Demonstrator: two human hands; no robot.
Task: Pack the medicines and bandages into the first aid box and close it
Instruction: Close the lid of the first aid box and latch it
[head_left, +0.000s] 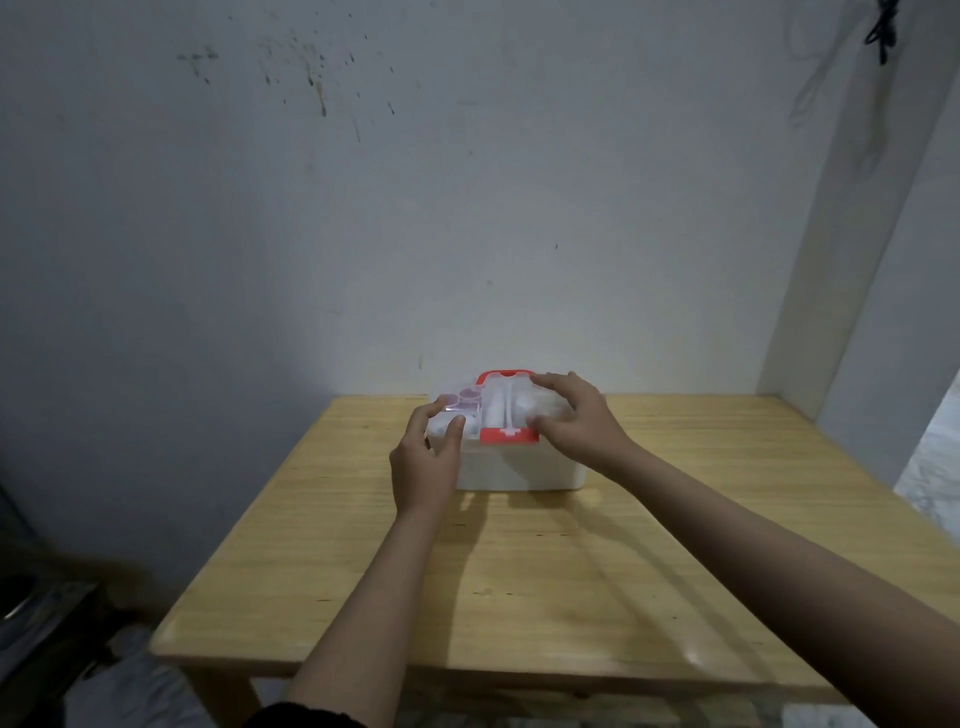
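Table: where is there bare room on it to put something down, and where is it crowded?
The wooden table is bare from its near edge up to the first aid box, and on the strips left and right of the box. Both forearms cross the near part. It is crowded only at the box, near the far edge, where the left hand and right hand rest on its lid.

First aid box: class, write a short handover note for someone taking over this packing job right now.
Left hand: at the left end of the first aid box, fingers on the clear lid, open grip.
Right hand: spread flat on the lid's right half.
Box sits at the far side of the wooden table; no loose medicines or bandages visible outside it.
Done: packing, apparently.
Left: confirm the red latch is snapped shut.
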